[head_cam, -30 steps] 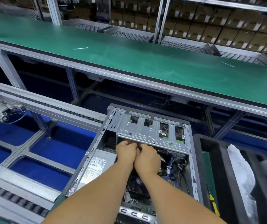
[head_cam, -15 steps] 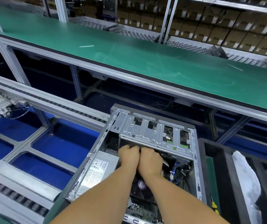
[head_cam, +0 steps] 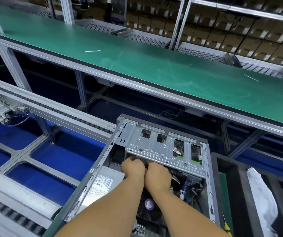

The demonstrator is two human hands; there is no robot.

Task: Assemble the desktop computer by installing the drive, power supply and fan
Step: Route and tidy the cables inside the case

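computer case (head_cam: 103,161): lies open on the conveyor line | left hand (head_cam: 134,170), right hand (head_cam: 158,175): side by side inside it, under the drive cage (head_cam: 154,149) edge | fingers: curled, grasp hidden | power supply (head_cam: 101,183): left of hands

You are working under even overhead light that is brightening the green bench (head_cam: 154,65), with faint pale glare streaking its surface. The space beneath it is sinking into deep shadow. Your forearms are lit softly, casting little shadow into the computer case (head_cam: 156,147). The wide lens is bending straight rails near the edges, and the shelves (head_cam: 240,31) at the far right corner are smearing with motion blur.
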